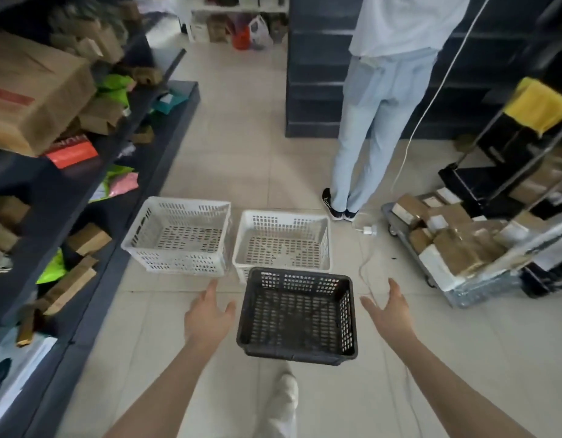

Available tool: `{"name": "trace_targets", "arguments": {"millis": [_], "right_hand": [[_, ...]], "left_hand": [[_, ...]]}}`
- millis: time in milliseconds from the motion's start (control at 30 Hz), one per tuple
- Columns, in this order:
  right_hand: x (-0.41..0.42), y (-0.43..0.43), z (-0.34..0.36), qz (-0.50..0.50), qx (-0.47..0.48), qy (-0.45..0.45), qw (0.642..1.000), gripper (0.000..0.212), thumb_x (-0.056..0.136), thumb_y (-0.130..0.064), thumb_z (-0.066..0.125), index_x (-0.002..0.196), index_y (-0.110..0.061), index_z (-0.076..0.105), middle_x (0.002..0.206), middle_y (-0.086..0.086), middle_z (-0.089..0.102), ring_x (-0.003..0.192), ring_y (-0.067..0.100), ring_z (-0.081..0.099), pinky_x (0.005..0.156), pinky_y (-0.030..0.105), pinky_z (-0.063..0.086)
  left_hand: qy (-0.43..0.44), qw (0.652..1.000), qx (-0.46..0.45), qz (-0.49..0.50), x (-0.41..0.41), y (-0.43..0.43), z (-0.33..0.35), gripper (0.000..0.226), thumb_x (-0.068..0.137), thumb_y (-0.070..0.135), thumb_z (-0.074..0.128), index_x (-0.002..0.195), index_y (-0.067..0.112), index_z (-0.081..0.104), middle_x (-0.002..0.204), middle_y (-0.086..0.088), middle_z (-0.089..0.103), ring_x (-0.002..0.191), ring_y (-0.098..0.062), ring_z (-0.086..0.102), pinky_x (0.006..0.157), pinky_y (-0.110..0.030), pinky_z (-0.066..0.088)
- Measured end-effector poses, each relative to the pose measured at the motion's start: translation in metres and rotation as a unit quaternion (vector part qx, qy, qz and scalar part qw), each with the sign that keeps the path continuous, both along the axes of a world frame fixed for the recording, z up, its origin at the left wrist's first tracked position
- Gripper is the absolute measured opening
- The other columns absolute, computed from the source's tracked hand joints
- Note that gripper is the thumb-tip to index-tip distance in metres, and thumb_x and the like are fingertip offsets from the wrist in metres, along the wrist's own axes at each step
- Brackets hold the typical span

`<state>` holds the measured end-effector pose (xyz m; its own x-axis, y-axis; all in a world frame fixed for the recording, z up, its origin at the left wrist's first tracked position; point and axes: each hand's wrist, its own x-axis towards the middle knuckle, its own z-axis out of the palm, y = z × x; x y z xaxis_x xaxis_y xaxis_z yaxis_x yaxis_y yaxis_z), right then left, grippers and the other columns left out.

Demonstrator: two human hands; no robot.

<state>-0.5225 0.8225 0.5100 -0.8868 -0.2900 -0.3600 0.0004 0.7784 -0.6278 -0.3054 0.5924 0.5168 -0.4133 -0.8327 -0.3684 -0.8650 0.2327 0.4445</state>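
Black basket (297, 350) low between 2 open hands, empty, none of it gripped.

The left hand (208, 314) and right hand (390, 314) are spread wide with straight fingers, one on each side of the basket and clear of its walls. Whether it lies flat on the floor (241, 153) cannot be told, as its near edge covers the person's own foot. Its far rim overlaps the right white basket (282, 216), with the left white basket (178, 260) beside that. The likely risk is that a 1-sided grip tips it into the white pair. A thin white cable (365, 267) trails near the right hand and could snag fingers or the basket.
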Motion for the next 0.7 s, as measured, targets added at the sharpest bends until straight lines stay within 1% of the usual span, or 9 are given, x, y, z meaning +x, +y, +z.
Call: {"name": "trace_targets", "arguments": {"millis": [100, 167, 267, 333, 433, 500, 600, 700], "right_hand": [[-0.04, 0.0, -0.036, -0.05, 0.034, -0.02, 0.998, 0.081, 0.084, -0.033, 0.064, 0.148, -0.011, 0.018, 0.146, 0.021, 0.038, 0.134, 0.037, 0.035, 0.106, 0.045, 0.033], [-0.064, -0.008, -0.062, -0.062, 0.046, -0.034, 0.996, 0.082, 0.084, -0.032, 0.064, 0.148, -0.01, 0.018, 0.146, 0.022, 0.039, 0.134, 0.038, 0.036, 0.106, 0.045, 0.032], [-0.091, -0.018, -0.104, -0.072, 0.07, -0.064, 0.993, 0.084, 0.083, -0.033, 0.065, 0.148, -0.012, 0.018, 0.146, 0.021, 0.038, 0.133, 0.038, 0.038, 0.105, 0.045, 0.034], [-0.106, -0.021, -0.138, -0.083, 0.087, -0.09, 0.989, 0.085, 0.082, -0.037, 0.066, 0.148, -0.014, 0.017, 0.147, 0.019, 0.038, 0.131, 0.038, 0.041, 0.104, 0.045, 0.037], [-0.13, -0.024, -0.204, -0.111, 0.094, -0.137, 0.98, 0.09, 0.078, -0.044, 0.067, 0.148, -0.017, 0.018, 0.148, 0.016, 0.039, 0.132, 0.035, 0.042, 0.105, 0.047, 0.038], [-0.146, -0.026, -0.253, -0.117, 0.104, -0.164, 0.974, 0.09, 0.078, -0.042, 0.069, 0.148, -0.017, 0.018, 0.147, 0.017, 0.039, 0.132, 0.034, 0.042, 0.105, 0.046, 0.038], [-0.163, -0.03, -0.331, -0.114, 0.12, -0.181, 0.97, 0.089, 0.078, -0.038, 0.071, 0.147, -0.015, 0.02, 0.146, 0.02, 0.04, 0.132, 0.035, 0.042, 0.105, 0.046, 0.037], [-0.176, -0.031, -0.415, -0.109, 0.125, -0.192, 0.967, 0.091, 0.076, -0.039, 0.072, 0.147, -0.015, 0.02, 0.144, 0.019, 0.042, 0.129, 0.036, 0.045, 0.104, 0.046, 0.038]], "left_hand": [[-0.013, 1.0, 0.018, -0.003, -0.04, -0.031, -0.038, 0.066, 0.091, 0.037, 0.053, 0.148, 0.017, 0.027, 0.146, -0.013, 0.045, 0.132, -0.032, 0.044, 0.106, -0.041, 0.037], [-0.027, 0.999, 0.021, -0.006, -0.066, -0.051, -0.066, 0.067, 0.09, 0.037, 0.054, 0.148, 0.015, 0.027, 0.146, -0.014, 0.045, 0.131, -0.032, 0.045, 0.106, -0.042, 0.038], [-0.05, 0.997, 0.053, 0.011, -0.097, -0.071, -0.113, 0.067, 0.09, 0.033, 0.056, 0.147, 0.013, 0.029, 0.143, -0.016, 0.048, 0.13, -0.034, 0.046, 0.105, -0.044, 0.039], [-0.077, 0.994, 0.073, 0.019, -0.11, -0.078, -0.148, 0.065, 0.09, 0.031, 0.055, 0.146, 0.013, 0.029, 0.142, -0.016, 0.048, 0.129, -0.034, 0.047, 0.105, -0.044, 0.039], [-0.098, 0.99, 0.089, 0.041, -0.127, -0.088, -0.209, 0.065, 0.09, 0.029, 0.056, 0.146, 0.011, 0.029, 0.142, -0.017, 0.048, 0.131, -0.035, 0.045, 0.105, -0.045, 0.037], [-0.109, 0.987, 0.099, 0.058, -0.135, -0.096, -0.256, 0.066, 0.089, 0.028, 0.058, 0.146, 0.009, 0.029, 0.141, -0.02, 0.048, 0.13, -0.037, 0.045, 0.106, -0.047, 0.037], [-0.126, 0.984, 0.099, 0.079, -0.141, -0.106, -0.331, 0.068, 0.088, 0.028, 0.06, 0.145, 0.008, 0.03, 0.139, -0.022, 0.05, 0.128, -0.039, 0.047, 0.104, -0.048, 0.039], [-0.131, 0.982, 0.104, 0.089, -0.148, -0.115, -0.411, 0.072, 0.088, 0.032, 0.061, 0.146, 0.007, 0.027, 0.14, -0.024, 0.048, 0.129, -0.041, 0.046, 0.104, -0.049, 0.039]]}}
